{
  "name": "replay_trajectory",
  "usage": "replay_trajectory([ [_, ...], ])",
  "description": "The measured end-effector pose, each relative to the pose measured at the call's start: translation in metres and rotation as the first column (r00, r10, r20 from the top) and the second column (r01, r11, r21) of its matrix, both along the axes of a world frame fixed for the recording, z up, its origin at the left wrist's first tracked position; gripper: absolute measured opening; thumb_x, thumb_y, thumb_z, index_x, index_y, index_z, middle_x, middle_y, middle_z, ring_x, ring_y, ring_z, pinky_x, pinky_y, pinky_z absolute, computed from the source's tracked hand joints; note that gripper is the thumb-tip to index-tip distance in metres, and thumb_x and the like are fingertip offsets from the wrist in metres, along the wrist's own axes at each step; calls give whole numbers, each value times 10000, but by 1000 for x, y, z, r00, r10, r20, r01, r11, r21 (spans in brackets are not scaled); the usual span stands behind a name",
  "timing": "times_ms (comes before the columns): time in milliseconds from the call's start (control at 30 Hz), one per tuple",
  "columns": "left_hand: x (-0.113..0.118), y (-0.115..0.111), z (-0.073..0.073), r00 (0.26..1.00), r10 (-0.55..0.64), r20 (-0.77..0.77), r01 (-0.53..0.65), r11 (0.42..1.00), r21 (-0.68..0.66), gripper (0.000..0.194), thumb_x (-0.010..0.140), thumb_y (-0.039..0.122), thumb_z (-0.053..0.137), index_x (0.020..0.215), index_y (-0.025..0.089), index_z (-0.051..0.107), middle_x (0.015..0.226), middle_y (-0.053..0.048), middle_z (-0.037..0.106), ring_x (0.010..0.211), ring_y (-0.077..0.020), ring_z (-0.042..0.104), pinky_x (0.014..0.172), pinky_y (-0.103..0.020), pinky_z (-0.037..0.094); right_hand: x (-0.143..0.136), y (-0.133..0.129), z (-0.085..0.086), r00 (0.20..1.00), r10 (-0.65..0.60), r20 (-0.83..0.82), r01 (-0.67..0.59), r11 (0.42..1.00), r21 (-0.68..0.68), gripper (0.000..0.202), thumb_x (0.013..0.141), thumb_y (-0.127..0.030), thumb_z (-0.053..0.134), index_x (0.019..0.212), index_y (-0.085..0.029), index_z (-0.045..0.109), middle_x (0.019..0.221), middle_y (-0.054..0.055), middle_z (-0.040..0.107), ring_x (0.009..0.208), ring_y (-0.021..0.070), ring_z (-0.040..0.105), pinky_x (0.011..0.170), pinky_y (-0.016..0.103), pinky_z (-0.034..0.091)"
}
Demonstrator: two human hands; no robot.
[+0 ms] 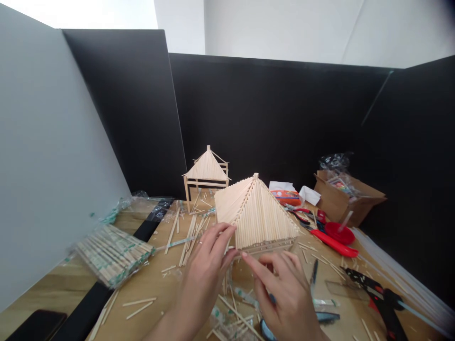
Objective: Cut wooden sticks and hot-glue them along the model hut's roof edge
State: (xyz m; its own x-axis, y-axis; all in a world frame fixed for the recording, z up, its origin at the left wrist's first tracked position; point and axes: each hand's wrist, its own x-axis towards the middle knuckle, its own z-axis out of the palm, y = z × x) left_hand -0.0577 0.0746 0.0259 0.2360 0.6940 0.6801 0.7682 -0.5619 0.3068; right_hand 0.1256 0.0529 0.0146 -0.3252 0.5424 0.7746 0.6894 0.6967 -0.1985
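Observation:
A pavilion model with a pitched roof of wooden sticks (pixel 266 215) stands at the middle of the table. My left hand (pixel 209 260) is closed on its near left roof corner, thumb below and fingers on the roof edge. Just right of that corner, my right hand (pixel 282 289) points its index finger at the lower roof edge, the other fingers curled; whether it holds anything small is hidden. Behind and to the left stands a second stick model (pixel 207 166), with roof sticks on its front face and open beams at its right side.
Wrapped chopsticks (pixel 113 253) lie at the left, a phone (pixel 40 324) at the lower left. Loose sticks litter the table (pixel 149 284). At the right are a cardboard box (pixel 336 203), red-handled tools (pixel 334 242), a glue gun (pixel 382 298) and glue sticks (pixel 394 270).

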Motion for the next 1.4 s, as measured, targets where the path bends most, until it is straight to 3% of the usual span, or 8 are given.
replay_trajectory([
  [633, -5, 1, 7, 999, -47, 4, 47, 997, 62, 339, 910, 117, 556, 1237, 197, 524, 1191, -119, 626, 1101, -222, 656, 904, -358, 579, -14, 11, 12, 1000, -14, 1, 14, 1000, 8, 365, 890, -60, 479, 1175, -166, 681, 817, 60, 617, 770, 181, 551, 770, 360, 346],
  [833, -7, 2, 8, 999, -53, -9, 54, 996, 70, 358, 903, 133, 587, 1249, 198, 526, 1204, -106, 621, 1103, -207, 645, 934, -326, 558, 28, -14, -12, 994, -108, 12, 108, 984, -144, 280, 890, -83, 499, 1100, -192, 648, 916, 49, 640, 851, 179, 596, 819, 344, 396],
  [933, -8, 4, 8, 998, -63, -30, 65, 995, 77, 340, 918, 163, 571, 1251, 213, 528, 1208, -94, 626, 1097, -211, 649, 935, -323, 557, 83, -37, -46, 945, -324, 47, 317, 871, -377, 197, 929, -210, 474, 987, -239, 659, 917, 28, 671, 838, 184, 633, 756, 304, 458],
  [1000, -10, 5, 7, 997, -64, -30, 67, 994, 85, 319, 931, 200, 554, 1248, 220, 537, 1206, -90, 629, 1083, -218, 656, 926, -329, 562, 127, -54, -69, 840, -533, 103, 503, 694, -515, 246, 933, -337, 440, 917, -241, 666, 891, 38, 689, 794, 201, 664, 703, 308, 491],
  [1100, -11, 5, 6, 998, -53, -19, 54, 995, 81, 303, 942, 224, 535, 1245, 226, 550, 1221, -86, 624, 1069, -216, 661, 946, -336, 555, 186, -73, -95, 561, -782, 272, 757, 352, -550, 403, 883, -526, 400, 844, -213, 650, 872, 105, 694, 708, 261, 671, 607, 355, 493],
  [1167, -11, 6, 5, 999, -45, -16, 46, 997, 69, 308, 939, 227, 542, 1247, 232, 557, 1232, -80, 622, 1076, -218, 661, 974, -347, 542, 213, -75, -105, 465, -825, 321, 803, 240, -545, 493, 859, -586, 386, 886, -168, 644, 948, 175, 691, 845, 335, 672, 719, 419, 511],
  [1267, -11, 6, 6, 999, -39, -25, 41, 996, 79, 320, 921, 237, 578, 1241, 230, 565, 1220, -79, 634, 1077, -230, 665, 972, -359, 541, 233, -59, -112, 468, -832, 299, 781, 230, -580, 615, 810, -628, 428, 1019, -95, 651, 1085, 245, 673, 1067, 422, 620, 856, 484, 497],
  [1400, -10, 4, 8, 998, -21, -52, 27, 993, 115, 296, 918, 208, 583, 1214, 207, 567, 1190, -87, 651, 1054, -213, 675, 912, -322, 562, 242, -27, -112, 552, -803, 224, 684, 283, -672, 551, 782, -636, 477, 848, -142, 711, 711, 161, 728, 777, 402, 718, 657, 463, 556],
])
